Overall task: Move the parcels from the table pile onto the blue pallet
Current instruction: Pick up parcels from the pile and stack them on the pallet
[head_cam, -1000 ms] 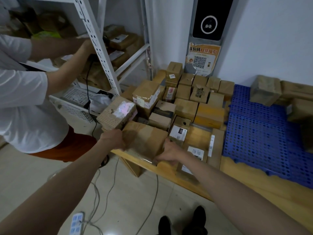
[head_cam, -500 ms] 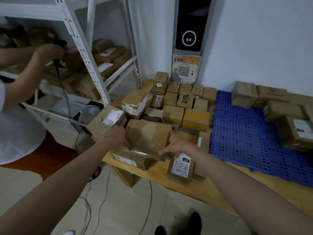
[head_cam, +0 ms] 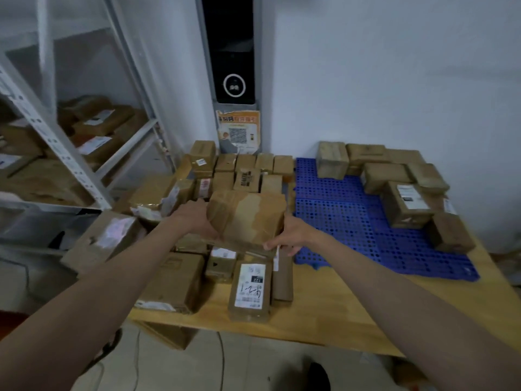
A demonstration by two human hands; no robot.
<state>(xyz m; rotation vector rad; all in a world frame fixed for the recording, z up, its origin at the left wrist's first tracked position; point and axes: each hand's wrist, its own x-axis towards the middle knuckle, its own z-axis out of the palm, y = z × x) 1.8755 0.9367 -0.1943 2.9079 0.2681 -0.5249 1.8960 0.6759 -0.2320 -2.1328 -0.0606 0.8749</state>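
Taped parcel [head_cam: 246, 218] lifted higher off pile, both hands' grip clamping its sides; front box label [head_cam: 250, 286] handwritten, possibly "1-2".

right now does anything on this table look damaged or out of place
Two things. A parcel at the table's left edge tilts and overhangs it. The held parcel has wrinkled, peeling tape. The pile is otherwise just loosely stacked.

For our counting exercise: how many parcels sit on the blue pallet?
7: back row of three, two in front, a white-labelled one, one nearest. Others may be hidden.
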